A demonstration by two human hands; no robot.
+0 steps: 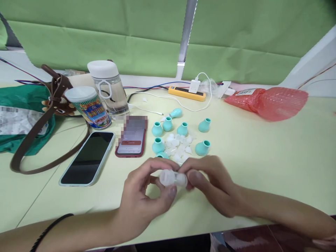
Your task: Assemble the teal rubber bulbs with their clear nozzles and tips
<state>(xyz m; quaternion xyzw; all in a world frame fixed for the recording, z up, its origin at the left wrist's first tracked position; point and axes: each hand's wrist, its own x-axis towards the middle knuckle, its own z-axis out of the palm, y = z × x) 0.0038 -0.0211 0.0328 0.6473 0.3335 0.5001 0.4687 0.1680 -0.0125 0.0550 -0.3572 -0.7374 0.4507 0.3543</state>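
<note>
Near the table's front edge, my left hand [147, 196] closes its thumb and fingers around a small translucent plastic tube [173, 178] with a wider flanged end. My right hand [212, 185] pinches the tube's other end, and its fingertips hide what lies between them. Just beyond my hands is a pile of small white and clear plastic pieces [178, 143]. Around the pile stand several turquoise rubber bulbs [203, 148] with open necks. Farther back, another turquoise bulb [175, 112] lies on its side with a pale tip attached.
To the left are a red-cased phone [132, 138], a second phone [88, 159], a patterned cup [90, 108], a water bottle [111, 87], a brown strap [23, 168] and a green bag [28, 115]. Behind sit a yellow power strip [183, 93] and red bubble wrap [280, 103].
</note>
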